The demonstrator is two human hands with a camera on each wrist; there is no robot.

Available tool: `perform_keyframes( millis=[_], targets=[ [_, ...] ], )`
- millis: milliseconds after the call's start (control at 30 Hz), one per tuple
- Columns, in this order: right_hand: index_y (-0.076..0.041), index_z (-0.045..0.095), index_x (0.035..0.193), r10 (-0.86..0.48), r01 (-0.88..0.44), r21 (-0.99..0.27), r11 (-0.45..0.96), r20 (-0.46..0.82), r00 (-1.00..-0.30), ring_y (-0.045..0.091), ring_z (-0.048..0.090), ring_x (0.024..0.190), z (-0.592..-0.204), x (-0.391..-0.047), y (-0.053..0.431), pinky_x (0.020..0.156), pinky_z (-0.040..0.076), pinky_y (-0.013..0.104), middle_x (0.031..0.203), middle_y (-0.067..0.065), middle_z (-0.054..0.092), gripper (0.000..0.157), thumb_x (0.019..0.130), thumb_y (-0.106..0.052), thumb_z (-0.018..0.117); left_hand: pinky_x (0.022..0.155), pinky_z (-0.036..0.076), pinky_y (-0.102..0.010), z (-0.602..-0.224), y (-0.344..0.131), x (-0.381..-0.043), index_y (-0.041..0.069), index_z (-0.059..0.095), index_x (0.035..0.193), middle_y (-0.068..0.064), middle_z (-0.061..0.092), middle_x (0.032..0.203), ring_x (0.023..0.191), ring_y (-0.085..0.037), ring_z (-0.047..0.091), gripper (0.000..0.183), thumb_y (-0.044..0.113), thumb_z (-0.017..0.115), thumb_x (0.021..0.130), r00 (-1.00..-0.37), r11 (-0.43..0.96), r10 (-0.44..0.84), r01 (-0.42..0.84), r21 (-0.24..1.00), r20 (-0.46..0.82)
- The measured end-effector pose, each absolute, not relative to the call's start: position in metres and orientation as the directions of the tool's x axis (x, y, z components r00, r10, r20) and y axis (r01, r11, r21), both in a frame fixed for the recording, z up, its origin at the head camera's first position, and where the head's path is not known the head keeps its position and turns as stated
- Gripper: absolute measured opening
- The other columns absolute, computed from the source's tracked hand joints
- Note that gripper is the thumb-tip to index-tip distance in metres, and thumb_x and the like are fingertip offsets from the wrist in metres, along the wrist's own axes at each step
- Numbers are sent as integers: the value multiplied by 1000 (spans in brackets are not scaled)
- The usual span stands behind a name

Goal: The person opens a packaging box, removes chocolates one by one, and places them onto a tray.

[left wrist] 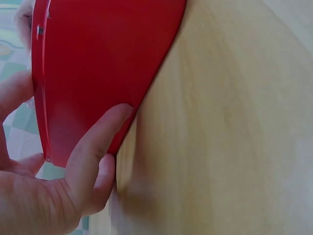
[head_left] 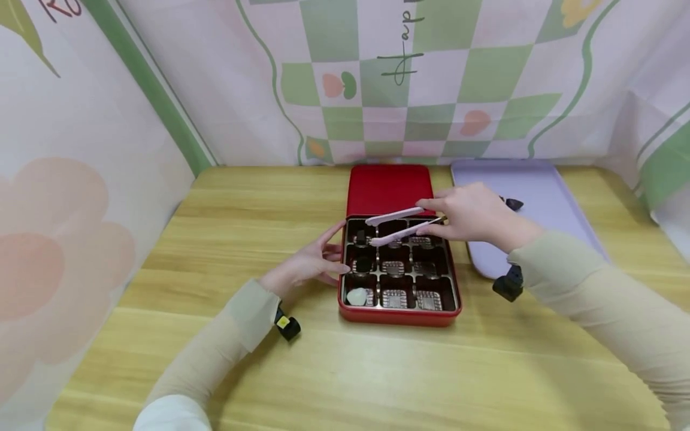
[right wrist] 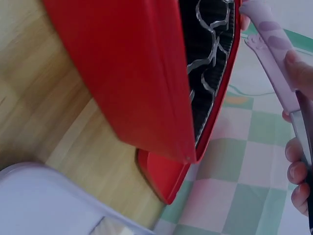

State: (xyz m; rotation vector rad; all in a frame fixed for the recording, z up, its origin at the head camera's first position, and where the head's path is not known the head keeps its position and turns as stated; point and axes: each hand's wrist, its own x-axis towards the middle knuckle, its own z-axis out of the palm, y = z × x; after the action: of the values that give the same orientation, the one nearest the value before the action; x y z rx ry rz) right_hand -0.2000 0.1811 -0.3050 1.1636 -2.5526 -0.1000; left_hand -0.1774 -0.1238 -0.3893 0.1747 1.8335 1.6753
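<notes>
A red tin (head_left: 399,317) stands with its lid (head_left: 389,188) folded back and a dark divided insert inside. In the head view, the left column holds a white piece (head_left: 357,296) in the front compartment, a dark piece (head_left: 363,264) in the middle one and another dark piece (head_left: 362,237) at the back. My left hand (head_left: 309,262) rests against the tin's left side, fingers spread, also seen close in the left wrist view. Above the tin, my right hand (head_left: 471,215) holds pale pink tongs (right wrist: 274,63). Their tips are parted over the back-left compartment, with nothing visible between them.
A lavender tray (head_left: 530,209) lies right of the tin, partly under the right arm, with small dark pieces (head_left: 514,204) on it. Black wrist cameras sit on both wrists. A patterned cloth (head_left: 409,120) hangs behind the wooden table (head_left: 259,197).
</notes>
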Motion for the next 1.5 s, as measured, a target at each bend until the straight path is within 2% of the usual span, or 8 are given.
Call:
perform_keyframes(
  millis=[200, 400, 600, 767, 967, 1133, 1333, 1500],
  targets=[
    [-12, 71, 109, -705, -669, 229, 707, 162, -690, 26, 65, 67, -300, -200, 164, 42, 46, 38, 90, 10, 71, 49, 79, -51, 67, 81, 56, -50, -388, -118, -181, 46, 8, 149, -23, 26, 146, 126, -36, 44, 101, -10, 60, 84, -779, 189, 507, -317, 930, -369],
    [-10, 73, 105, -728, -686, 253, 682, 148, -669, 23, 62, 62, -303, -202, 159, 43, 46, 36, 80, 7, 68, 46, 79, -47, 70, 80, 56, -50, -387, -111, -182, 46, 8, 149, -23, 29, 145, 124, -36, 46, 102, -11, 60, 83, -773, 188, 519, -313, 931, -365],
    [-10, 72, 106, -702, -660, 241, 711, 184, -688, 24, 63, 64, -304, -204, 165, 43, 47, 38, 84, 8, 70, 47, 79, -48, 70, 80, 56, -51, -386, -107, -181, 46, 9, 149, -23, 26, 147, 130, -36, 39, 102, -13, 60, 83, -774, 182, 513, -325, 928, -372],
    [-10, 72, 103, -711, -662, 268, 700, 170, -682, 24, 64, 67, -305, -207, 161, 46, 48, 40, 81, 7, 69, 45, 79, -48, 69, 79, 56, -51, -388, -109, -178, 43, 9, 150, -24, 29, 145, 126, -36, 43, 102, -13, 60, 82, -782, 177, 498, -333, 926, -376],
    [-11, 68, 83, -751, -692, 311, 652, 137, -646, 23, 60, 61, -306, -208, 134, 50, 49, 40, 68, 3, 63, 38, 81, -49, 67, 79, 57, -50, -387, -115, -172, 44, 10, 150, -24, 28, 145, 126, -35, 40, 101, -14, 59, 82, -799, 187, 457, -344, 920, -391],
    [-13, 62, 72, -756, -696, 332, 636, 89, -649, 22, 60, 58, -311, -207, 117, 53, 51, 41, 64, 2, 63, 36, 83, -47, 66, 78, 56, -51, -386, -116, -169, 43, 11, 150, -24, 29, 142, 118, -31, 43, 100, -12, 60, 82, -802, 181, 463, -331, 926, -377],
    [-17, 63, 69, -728, -681, 304, 666, 67, -682, 21, 60, 58, -312, -208, 114, 53, 51, 42, 64, 0, 64, 34, 83, -48, 66, 79, 56, -52, -386, -115, -170, 43, 12, 150, -24, 29, 143, 117, -30, 44, 100, -12, 61, 82, -801, 168, 471, -330, 929, -370],
    [-19, 68, 75, -706, -670, 267, 692, 60, -705, 21, 61, 60, -317, -213, 118, 52, 50, 42, 66, 0, 66, 33, 83, -51, 65, 79, 56, -52, -385, -116, -170, 43, 11, 150, -24, 29, 143, 120, -32, 45, 101, -12, 61, 82, -799, 175, 474, -326, 929, -370]
  ],
)
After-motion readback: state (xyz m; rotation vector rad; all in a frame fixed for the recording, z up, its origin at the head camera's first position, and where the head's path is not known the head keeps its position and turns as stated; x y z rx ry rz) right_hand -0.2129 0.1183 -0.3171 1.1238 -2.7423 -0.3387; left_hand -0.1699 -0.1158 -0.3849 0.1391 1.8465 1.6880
